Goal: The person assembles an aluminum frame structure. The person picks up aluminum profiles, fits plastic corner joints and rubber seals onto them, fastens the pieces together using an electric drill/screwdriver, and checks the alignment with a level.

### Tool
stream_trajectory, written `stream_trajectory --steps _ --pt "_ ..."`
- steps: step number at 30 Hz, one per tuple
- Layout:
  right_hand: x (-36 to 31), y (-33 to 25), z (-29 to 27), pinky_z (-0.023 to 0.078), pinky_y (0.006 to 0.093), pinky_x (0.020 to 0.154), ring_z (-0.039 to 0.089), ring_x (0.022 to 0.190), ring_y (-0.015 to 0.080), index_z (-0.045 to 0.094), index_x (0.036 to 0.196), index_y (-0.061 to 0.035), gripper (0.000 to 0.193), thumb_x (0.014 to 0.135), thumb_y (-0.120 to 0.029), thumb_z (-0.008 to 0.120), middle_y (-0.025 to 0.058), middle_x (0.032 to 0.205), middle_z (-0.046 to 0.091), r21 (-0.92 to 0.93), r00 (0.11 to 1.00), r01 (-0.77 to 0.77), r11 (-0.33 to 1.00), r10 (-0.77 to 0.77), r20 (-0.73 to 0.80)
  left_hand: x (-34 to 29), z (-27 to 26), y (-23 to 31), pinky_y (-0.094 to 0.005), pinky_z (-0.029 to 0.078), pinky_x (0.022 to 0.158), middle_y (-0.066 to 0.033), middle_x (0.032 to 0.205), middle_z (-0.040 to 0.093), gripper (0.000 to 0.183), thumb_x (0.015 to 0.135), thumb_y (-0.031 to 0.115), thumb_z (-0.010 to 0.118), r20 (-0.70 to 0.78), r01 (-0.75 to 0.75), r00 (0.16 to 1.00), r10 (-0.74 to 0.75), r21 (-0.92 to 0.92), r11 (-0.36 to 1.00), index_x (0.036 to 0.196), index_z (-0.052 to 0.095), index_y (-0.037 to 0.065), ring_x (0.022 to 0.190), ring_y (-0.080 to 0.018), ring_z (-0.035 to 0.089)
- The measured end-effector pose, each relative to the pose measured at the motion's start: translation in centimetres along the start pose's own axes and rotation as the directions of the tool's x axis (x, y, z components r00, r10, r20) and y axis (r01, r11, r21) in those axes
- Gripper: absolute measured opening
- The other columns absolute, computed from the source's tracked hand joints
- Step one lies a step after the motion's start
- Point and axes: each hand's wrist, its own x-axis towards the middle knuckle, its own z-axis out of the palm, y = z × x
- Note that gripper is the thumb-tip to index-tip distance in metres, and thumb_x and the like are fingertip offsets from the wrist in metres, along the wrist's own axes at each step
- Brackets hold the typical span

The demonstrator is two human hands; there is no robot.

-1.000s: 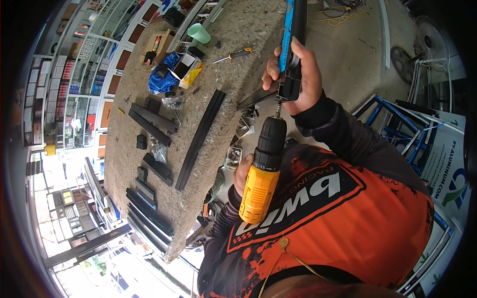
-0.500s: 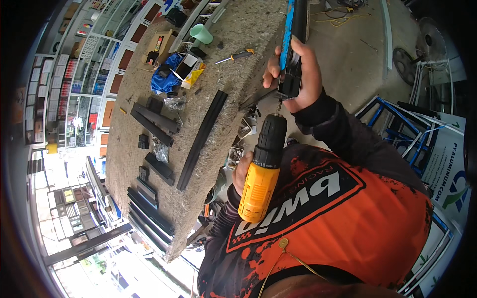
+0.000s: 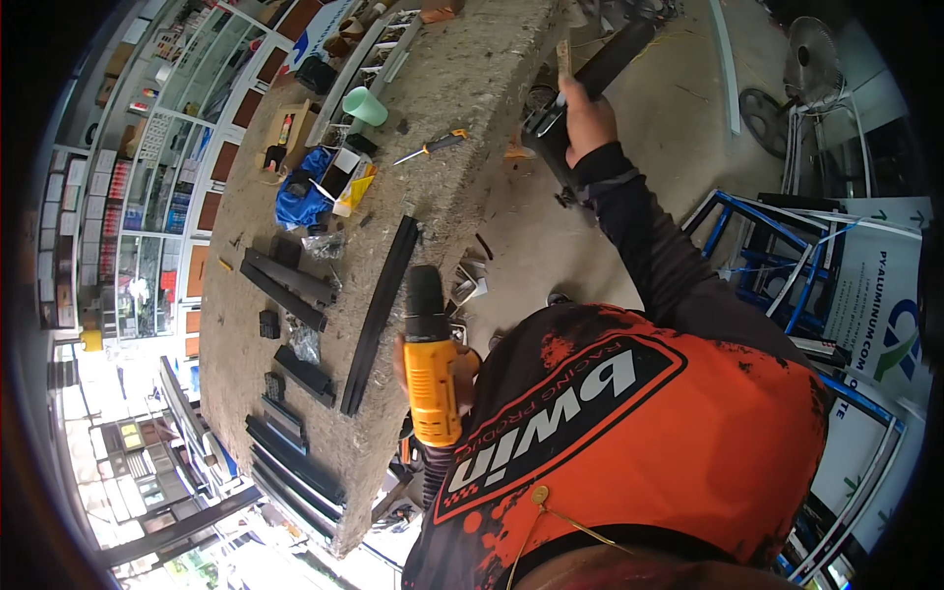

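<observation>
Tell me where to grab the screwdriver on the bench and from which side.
Probably best by its thick handle, from the right and above: the screwdriver lies flat, with the handle end toward the right and thin shaft pointing left.

Daylight glare blown out lower left; fisheye-bent edges, black corners.

Mid-frame, passing room lay between the yellow drill [image 3: 433, 388] and the dark bar [image 3: 615, 57] at upper centre; at centre left, a long black profile [image 3: 380, 315] and shorter black pieces [image 3: 303, 376] obstructed the bench [image 3: 236, 349].
</observation>
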Motion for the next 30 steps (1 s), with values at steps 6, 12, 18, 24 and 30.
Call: stream_trajectory --steps 6,12,18,24,30 --pt "-1.0 3.8 -2.3 0.051 0.0338 0.058 0.06 0.062 0.018 0.062 0.08 0.0008 0.027 0.083 -0.025 0.071 0.0042 0.073 0.06 -0.258 0.946 -0.077 0.963 0.152 0.286 -3.0 -2.7 -4.7 -0.0339 0.053 0.065 -0.0149 0.105 0.06 0.051 0.086 0.003 0.06 -0.21 0.409 0.882 -0.421 -0.098 0.907 0.133 0.04 0.008 0.069 -0.021 0.062" --pt "1.9 7.8 -3.6 0.056 0.0374 0.059 0.065 0.063 0.0235 0.052 0.089 -0.0053 0.034 0.085 -0.033 0.07 0.0059 0.075 0.054 -0.345 0.821 -0.414 0.842 0.509 0.257 -5.1 -7.4 -5.2 -0.0316 0.053 0.054 -0.0132 0.098 0.062 0.032 0.089 0.006 0.058 -0.347 0.524 0.608 -0.714 -0.501 0.689 0.119 0.048 0.005 0.056 -0.0197 0.06" --pt "1.2 10.2 -0.7 0.055 0.0396 0.067 0.063 0.067 0.0244 0.053 0.098 -0.0078 0.043 0.082 -0.044 0.07 0.0046 0.086 0.057 -0.412 0.646 -0.586 0.698 0.709 0.282 -14.3 -17.6 -12.2 -0.0338 0.053 0.075 -0.014 0.113 0.054 0.062 0.076 0.001 0.064 -0.611 0.559 0.575 -0.544 -0.192 0.807 0.133 0.04 0.002 0.095 -0.0224 0.057" --pt "-1.3 11.3 0.8 0.051 0.0334 0.067 0.055 0.071 0.0129 0.055 0.119 -0.0075 0.038 0.084 -0.023 0.061 0.0004 0.082 0.054 -0.75 0.443 -0.439 0.495 0.845 0.299 -14.6 -28.8 -16.3 -0.0361 0.049 0.089 -0.0131 0.121 0.054 0.093 0.075 -0.001 0.074 -0.745 0.722 0.596 -0.3 0.334 0.605 0.147 0.017 0.008 0.104 -0.0258 0.057" --pt "-1.3 13.4 3.5 0.046 0.0336 0.065 0.054 0.071 0.0142 0.055 0.111 -0.0056 0.031 0.085 -0.02 0.063 0.0047 0.077 0.054 -0.86 0.37 0.453 0.236 0.827 0.423 -16.2 -37.9 -21.5 -0.0411 0.046 0.097 -0.0217 0.131 0.051 0.092 0.069 0.009 0.081 -0.755 0.897 0.431 -0.495 0.295 0.331 0.145 0.029 0.012 0.117 -0.0321 0.054"
